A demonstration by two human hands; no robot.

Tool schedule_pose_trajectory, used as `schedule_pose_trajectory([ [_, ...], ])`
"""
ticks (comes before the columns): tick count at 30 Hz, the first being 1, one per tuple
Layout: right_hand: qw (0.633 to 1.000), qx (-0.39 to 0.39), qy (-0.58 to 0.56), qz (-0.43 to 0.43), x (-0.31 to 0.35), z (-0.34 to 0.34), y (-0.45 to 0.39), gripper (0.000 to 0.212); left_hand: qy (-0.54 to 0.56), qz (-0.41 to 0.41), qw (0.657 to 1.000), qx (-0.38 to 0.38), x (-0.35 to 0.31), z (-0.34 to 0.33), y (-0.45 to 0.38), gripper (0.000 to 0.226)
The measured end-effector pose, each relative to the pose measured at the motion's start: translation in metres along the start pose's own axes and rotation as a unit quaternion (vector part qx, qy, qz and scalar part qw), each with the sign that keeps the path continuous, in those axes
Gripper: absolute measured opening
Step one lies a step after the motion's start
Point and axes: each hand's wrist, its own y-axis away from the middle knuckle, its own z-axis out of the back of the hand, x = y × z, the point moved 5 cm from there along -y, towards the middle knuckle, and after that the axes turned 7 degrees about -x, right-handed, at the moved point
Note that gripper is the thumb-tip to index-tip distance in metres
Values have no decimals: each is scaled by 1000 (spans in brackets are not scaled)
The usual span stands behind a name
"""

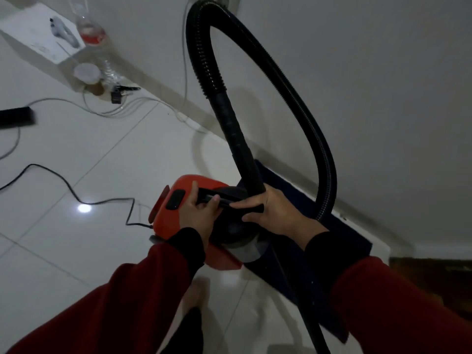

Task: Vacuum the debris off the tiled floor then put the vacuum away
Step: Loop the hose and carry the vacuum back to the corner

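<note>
An orange and black vacuum cleaner [168, 215] is held above the white tiled floor [76, 154]. My left hand [199, 213] grips its black carry handle [219, 198] from the left. My right hand [275, 213] holds the black nozzle tube [237, 139] where it crosses the handle. The ribbed black hose [306, 116] loops up from that tube, arcs over near the wall and comes back down at the right. A black power cord [76, 195] runs from the vacuum's left side across the tiles.
A dark blue mat [293, 190] lies along the white wall [370, 85] under the vacuum. At the far left corner stand a white box [38, 34], plastic bottles [90, 31], a jar [88, 72] and loose white cables [122, 108]. My bare foot [196, 295] shows below.
</note>
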Motion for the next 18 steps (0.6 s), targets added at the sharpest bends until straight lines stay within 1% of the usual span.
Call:
schedule_pose_trajectory([
  [5,999,36,19,11,-55,30,-45,46,18,7,1000,-11,29,-54,-35,70],
  [9,996,69,43,37,-109,33,-64,43,3,8,1000,-11,65,-86,-54,70],
  [11,991,95,76,50,-136,30,-72,41,-12,6,999,-30,87,-97,-62,70],
  [14,985,135,91,62,-173,23,-85,40,-3,2,998,-57,121,-110,-74,71],
  [18,978,157,102,91,-217,13,-98,40,13,18,996,-92,171,-120,-93,72],
])
